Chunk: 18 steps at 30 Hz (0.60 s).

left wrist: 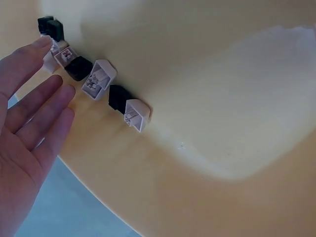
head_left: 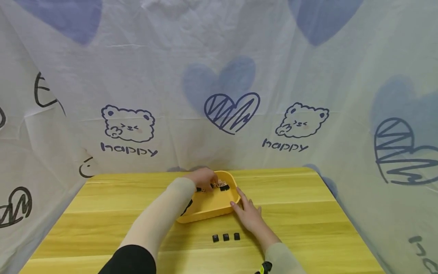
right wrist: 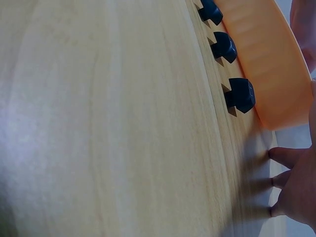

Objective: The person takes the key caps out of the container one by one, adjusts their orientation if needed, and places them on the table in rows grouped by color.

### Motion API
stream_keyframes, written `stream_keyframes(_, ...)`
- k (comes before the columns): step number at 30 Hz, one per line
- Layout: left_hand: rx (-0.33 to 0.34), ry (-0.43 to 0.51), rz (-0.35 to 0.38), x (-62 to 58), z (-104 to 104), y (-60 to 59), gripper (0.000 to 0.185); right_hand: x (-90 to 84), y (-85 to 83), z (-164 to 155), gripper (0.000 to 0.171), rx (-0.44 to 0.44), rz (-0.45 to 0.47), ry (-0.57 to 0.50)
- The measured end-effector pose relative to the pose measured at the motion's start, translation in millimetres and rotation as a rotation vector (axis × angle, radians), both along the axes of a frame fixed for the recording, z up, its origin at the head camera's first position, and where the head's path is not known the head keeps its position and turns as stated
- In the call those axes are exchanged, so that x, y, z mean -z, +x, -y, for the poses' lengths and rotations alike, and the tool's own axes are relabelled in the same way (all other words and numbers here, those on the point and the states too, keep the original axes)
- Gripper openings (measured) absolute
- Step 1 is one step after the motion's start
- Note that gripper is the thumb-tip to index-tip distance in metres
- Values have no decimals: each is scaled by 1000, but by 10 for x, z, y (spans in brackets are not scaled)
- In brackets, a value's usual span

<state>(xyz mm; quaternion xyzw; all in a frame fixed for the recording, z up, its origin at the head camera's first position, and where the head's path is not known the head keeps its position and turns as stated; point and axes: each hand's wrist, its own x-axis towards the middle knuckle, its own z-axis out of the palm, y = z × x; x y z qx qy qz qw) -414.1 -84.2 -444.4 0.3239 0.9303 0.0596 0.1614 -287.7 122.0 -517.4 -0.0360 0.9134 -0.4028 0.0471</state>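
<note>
A yellow plastic tray with a raised rim lies on the wooden table. My left hand reaches over into it, at the keycaps along its far side. In the left wrist view the fingers of this hand are extended, and the thumb overlaps a pale keycap. Black keycaps and pale ones, some hollow side up, lie in a loose row there. My right hand touches the tray's right corner with thumb and forefinger spread; its other fingertips rest on the table.
Three black keycaps stand in a short row on the table, between the tray and the near edge. A pale cloth with hearts and bears hangs behind the table and along its sides.
</note>
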Motion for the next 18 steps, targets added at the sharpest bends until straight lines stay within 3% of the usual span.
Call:
stream_keyframes(9, 25, -7, 15, 127, -5, -58, 32, 21, -13, -15, 65, 2, -4, 5)
stream_keyframes(18, 112, -59, 32, 192, 8, -72, 23, 13, -3, -14, 66, -1, -3, 1)
